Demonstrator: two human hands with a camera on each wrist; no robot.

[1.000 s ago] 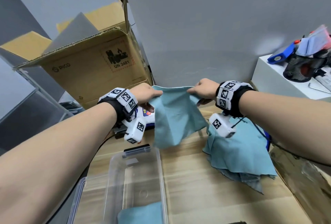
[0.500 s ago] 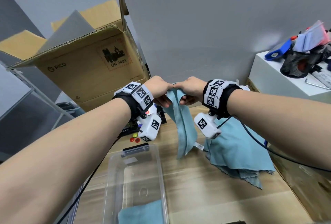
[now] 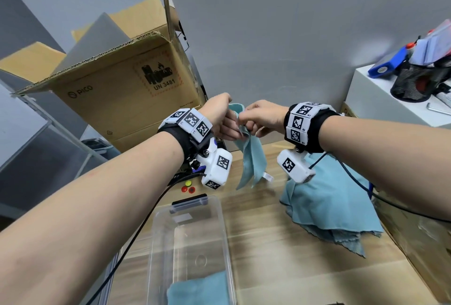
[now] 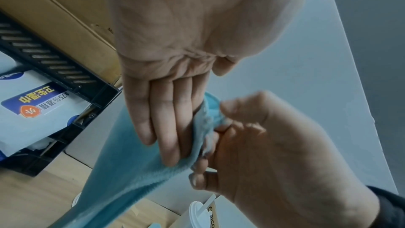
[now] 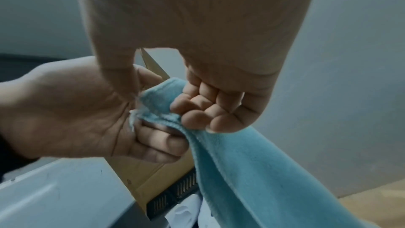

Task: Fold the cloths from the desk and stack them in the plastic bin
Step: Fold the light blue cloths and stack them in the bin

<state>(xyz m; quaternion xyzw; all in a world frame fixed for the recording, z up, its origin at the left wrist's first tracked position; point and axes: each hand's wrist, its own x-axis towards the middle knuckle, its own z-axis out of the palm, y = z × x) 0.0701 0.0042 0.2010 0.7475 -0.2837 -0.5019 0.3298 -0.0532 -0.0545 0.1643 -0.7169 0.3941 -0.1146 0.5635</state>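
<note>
My left hand (image 3: 220, 115) and right hand (image 3: 262, 116) meet above the desk (image 3: 280, 236), both pinching the top edge of one blue cloth (image 3: 251, 160), which hangs doubled and clear of the surface. The head view alone shows the plastic bin (image 3: 161, 243) with a folded cloth (image 3: 200, 290) inside and the cloth pile (image 3: 327, 197) to the right. The left wrist view shows my left fingers (image 4: 168, 124) extended flat against the fabric; the right wrist view shows my right fingers (image 5: 210, 108) curled onto it.
</note>
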